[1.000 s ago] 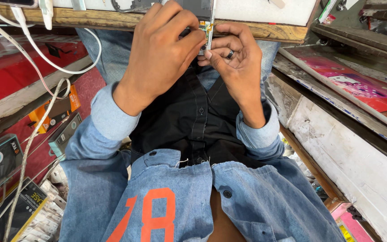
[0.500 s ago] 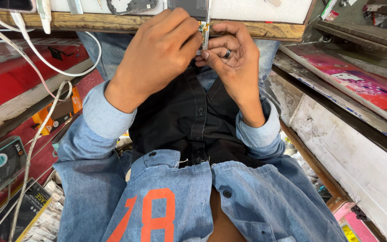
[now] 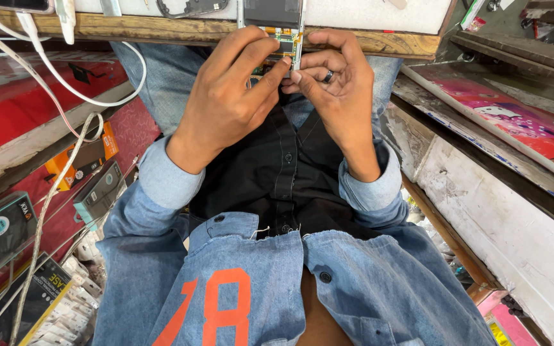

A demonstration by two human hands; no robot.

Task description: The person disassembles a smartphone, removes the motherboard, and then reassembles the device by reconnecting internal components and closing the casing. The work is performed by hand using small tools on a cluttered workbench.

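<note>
Both hands are working at the wooden bench edge (image 3: 161,27). The opened phone (image 3: 277,29) is sitting on that edge, w/ its circuit board exposed. Left hand (image 3: 226,102) is clamping fingers on its lower end; right hand (image 3: 335,83), ring on, is pinching the same end w/ curled fingers. Vs. a sec ago, hands are sitting slightly lower below the edge. White cables (image 3: 65,83) are hanging left of it.

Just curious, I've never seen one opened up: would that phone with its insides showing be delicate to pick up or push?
Probably fragile: the phone lies open, with small bare circuit parts showing. It looks thin, flat and stiff, so it should slide rather than roll. The left hand and right hand both pinch it with fingertips, hinting at light weight.
</note>
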